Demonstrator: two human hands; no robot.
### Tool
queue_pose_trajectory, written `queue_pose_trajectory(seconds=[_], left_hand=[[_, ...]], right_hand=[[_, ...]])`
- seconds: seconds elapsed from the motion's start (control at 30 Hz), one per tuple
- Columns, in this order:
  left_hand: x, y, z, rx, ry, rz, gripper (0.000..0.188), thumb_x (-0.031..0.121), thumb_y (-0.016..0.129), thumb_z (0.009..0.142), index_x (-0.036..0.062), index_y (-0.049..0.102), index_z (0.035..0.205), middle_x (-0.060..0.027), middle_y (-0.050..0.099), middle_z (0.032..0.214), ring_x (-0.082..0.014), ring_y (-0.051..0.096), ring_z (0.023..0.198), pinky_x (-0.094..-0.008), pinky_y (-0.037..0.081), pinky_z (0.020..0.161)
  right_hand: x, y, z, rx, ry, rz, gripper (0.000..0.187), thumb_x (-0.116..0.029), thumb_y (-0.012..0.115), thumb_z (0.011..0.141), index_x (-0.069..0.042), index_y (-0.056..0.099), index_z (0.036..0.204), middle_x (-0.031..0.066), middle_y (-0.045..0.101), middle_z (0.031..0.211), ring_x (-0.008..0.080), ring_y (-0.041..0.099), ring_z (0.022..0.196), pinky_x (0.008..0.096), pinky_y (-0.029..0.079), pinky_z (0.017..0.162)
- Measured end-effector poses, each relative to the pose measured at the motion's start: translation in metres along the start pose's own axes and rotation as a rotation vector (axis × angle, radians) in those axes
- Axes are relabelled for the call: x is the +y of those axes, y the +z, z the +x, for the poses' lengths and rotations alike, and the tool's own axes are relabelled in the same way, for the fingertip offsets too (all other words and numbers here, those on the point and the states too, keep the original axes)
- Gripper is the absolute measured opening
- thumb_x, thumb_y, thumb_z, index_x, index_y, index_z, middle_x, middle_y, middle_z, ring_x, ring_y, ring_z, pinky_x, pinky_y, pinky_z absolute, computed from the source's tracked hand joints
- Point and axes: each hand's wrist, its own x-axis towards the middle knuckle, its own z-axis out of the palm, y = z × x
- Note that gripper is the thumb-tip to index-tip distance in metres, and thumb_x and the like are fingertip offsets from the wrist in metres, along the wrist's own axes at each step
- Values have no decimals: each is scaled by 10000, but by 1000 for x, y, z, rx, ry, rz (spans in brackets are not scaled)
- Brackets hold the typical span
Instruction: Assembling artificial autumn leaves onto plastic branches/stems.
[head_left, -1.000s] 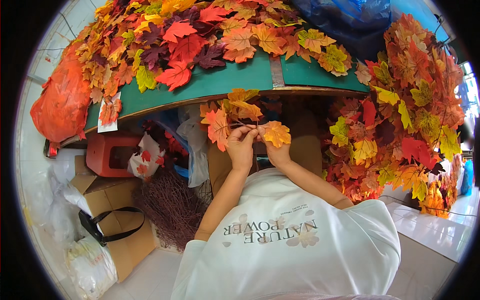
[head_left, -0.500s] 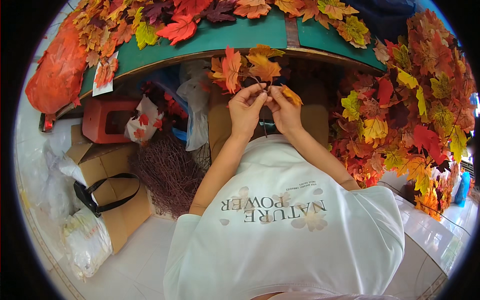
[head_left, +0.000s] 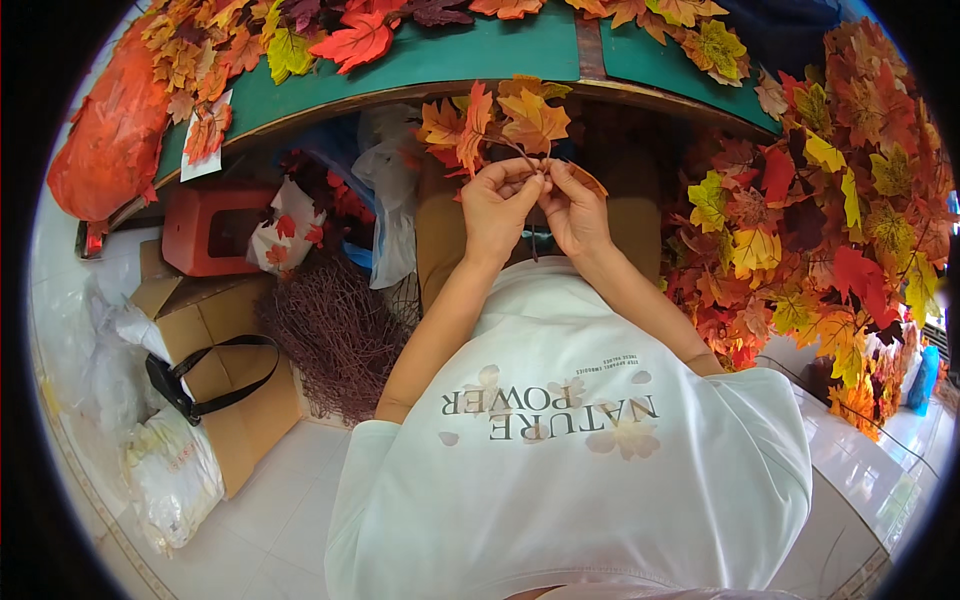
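In front of my chest, both hands come together on the brown stem (head_left: 534, 240) of an artificial maple leaf branch. My left hand (head_left: 496, 215) pinches it between thumb and fingers. My right hand (head_left: 577, 218) pinches it just beside, the fingertips of the two hands touching or almost so. Orange and red-orange cloth leaves (head_left: 533, 122) fan out above my fingers, mostly over the left hand. One more orange leaf (head_left: 590, 180) shows edge-on behind my right fingers. The exact joint between the fingertips is hidden.
A green-topped table (head_left: 430, 65) bears loose maple leaves beyond my hands. Dense leaf branches (head_left: 800, 250) hang at the right. At left are a red plastic stool (head_left: 190, 230), a cardboard box (head_left: 235, 420), a bundle of dark twigs (head_left: 335, 335) and an orange-red bag (head_left: 110, 140).
My fingers have drawn closer together on the stem. The orange leaf by my right hand has turned edge-on and slipped further behind the fingers.
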Motion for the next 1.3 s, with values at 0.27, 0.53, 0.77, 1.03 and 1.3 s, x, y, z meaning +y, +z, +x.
queue_pose_trajectory(seconds=[0.27, 0.53, 0.77, 1.03, 1.3], left_hand=[[-2, -1, 1, 10, -8, 7, 191, -34, 619, 809, -80, 590, 992, -114, 635, 944, -142, 632, 810, -234, 520, 754], [-3, -1, 2, 14, -10, 1, 194, -30, 619, 810, -81, 589, 995, -115, 634, 948, -143, 632, 810, -237, 522, 758], [0, -1, 2, 12, -19, 24, 186, -33, 620, 809, -81, 591, 986, -116, 636, 948, -144, 632, 812, -238, 524, 759], [1, 0, 2, 6, -17, 28, 181, -32, 622, 808, -81, 594, 980, -113, 638, 941, -140, 631, 807, -235, 523, 755], [-3, -1, 1, 15, -15, 33, 179, -31, 621, 809, -80, 598, 979, -107, 640, 931, -134, 633, 791, -228, 523, 742]], right_hand=[[1, 1, -1, 4, -6, -33, 64, -64, 599, 860, -23, 616, 906, 60, 627, 893, 108, 584, 736, 236, 515, 676], [4, 1, -2, 4, -29, -48, 50, -61, 598, 862, -25, 615, 893, 59, 629, 890, 121, 594, 779, 233, 518, 689], [4, 1, -1, 28, -19, -17, 54, -52, 598, 861, -34, 591, 810, 64, 624, 895, 134, 596, 807, 239, 520, 705], [4, 0, -2, 3, -25, -27, 21, -53, 599, 861, -38, 607, 849, 57, 626, 888, 123, 592, 789, 233, 520, 702], [8, -1, -4, 29, -35, -44, 27, -54, 592, 867, -41, 613, 877, 46, 629, 887, 103, 587, 771, 220, 514, 696]])
